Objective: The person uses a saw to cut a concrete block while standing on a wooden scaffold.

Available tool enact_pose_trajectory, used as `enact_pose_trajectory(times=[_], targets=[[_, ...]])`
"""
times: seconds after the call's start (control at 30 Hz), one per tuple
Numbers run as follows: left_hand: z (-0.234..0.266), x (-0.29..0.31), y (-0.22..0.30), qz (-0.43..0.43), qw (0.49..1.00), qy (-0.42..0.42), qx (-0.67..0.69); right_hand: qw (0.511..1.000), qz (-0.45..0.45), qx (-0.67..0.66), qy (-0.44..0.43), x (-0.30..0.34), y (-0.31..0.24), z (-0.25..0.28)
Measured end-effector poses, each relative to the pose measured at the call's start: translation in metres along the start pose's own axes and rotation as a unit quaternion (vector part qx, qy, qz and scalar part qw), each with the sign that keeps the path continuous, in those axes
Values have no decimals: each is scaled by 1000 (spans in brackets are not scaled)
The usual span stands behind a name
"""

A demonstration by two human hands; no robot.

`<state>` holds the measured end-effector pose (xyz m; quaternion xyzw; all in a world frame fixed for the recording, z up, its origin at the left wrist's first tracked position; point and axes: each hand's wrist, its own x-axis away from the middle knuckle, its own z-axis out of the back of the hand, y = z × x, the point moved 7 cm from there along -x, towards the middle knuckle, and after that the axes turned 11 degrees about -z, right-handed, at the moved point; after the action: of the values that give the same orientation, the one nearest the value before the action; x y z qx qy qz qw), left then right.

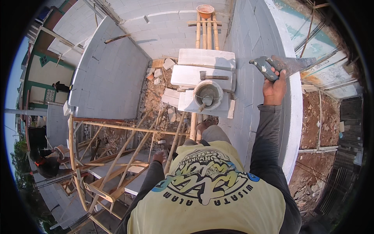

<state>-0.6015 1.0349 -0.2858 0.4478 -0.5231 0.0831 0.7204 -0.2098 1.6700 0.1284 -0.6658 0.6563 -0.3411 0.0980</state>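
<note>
My right hand is closed round the dark handle of a hand saw. Its grey blade points right, across the top of the white block wall. Low at my left side, my left hand is beside a slanting bamboo pole; its fingers are too small to make out. Ahead of me a bucket of grey mortar, with a trowel in it, stands on stacked white blocks. A hammer-like tool with a wooden handle lies behind the bucket.
An orange bowl sits at the far end of bamboo poles. Rubble covers the ground below. Bamboo scaffolding fills the lower left, with another person beyond it. Block walls rise left and right.
</note>
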Motion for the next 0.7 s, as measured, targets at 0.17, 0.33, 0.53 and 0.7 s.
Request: enact_pose_trajectory(times=[0.17, 0.33, 0.53, 0.7], targets=[[-25, 11, 105, -197, 919, 104, -327, 992, 4, 48, -114, -137, -36, -1], [-48, 47, 131, -147, 919, 175, -320, 995, -25, 22, -93, -199, -30, -13], [-41, 1, 93, -190, 839, 83, -502, 998, 3, 45, -45, -142, -46, -40], [-71, -23, 109, -156, 625, -92, -759, 997, -33, -17, -62, -113, -46, -56]])
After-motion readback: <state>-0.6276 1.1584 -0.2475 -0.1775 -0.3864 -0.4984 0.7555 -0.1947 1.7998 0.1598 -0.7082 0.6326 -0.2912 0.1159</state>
